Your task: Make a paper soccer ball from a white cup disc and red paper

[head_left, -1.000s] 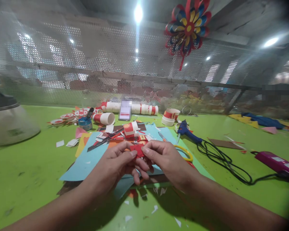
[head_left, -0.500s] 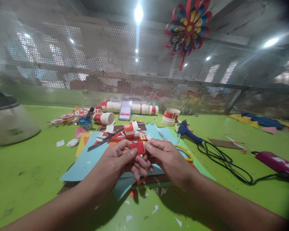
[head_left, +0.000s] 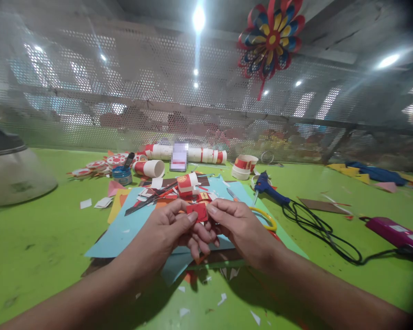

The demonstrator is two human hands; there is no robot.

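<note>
Red and flat, a small card piece (head_left: 198, 212) sat between the person's two hands, above the light blue sheets (head_left: 120, 236) stacked on the green table (head_left: 48, 266). Its broad face was turned up toward the camera, and its slightly longer axis seemed to run from nine o'clock to three, twelve being straight ahead of the person; neither end was shaped like a tip, so I could not tell a front from a back. At its nine o'clock side the left hand (head_left: 170, 224) gripped it, thumb pressed on the face and forefinger along the far edge. At its three o'clock edge the right hand (head_left: 236, 227) pinched with thumb and forefinger, while the other fingers of both hands curled together beneath, toward six. Just past the piece, near eleven, a red-and-white paper cup (head_left: 186, 184) lay tilted among scraps, its mouth turned toward two. A yellow loop handle (head_left: 274, 222) lay at three, close to the right hand, and a blue glue gun (head_left: 278, 195) rested at two, with its black cord (head_left: 308, 227) coiled beside it. Out at ten stood a blue jar (head_left: 121, 176). Far off at twelve, a long white-and-red tube (head_left: 206, 155) stretched from nine to three behind an upright phone (head_left: 178, 161), whose screen was blurred.
</note>
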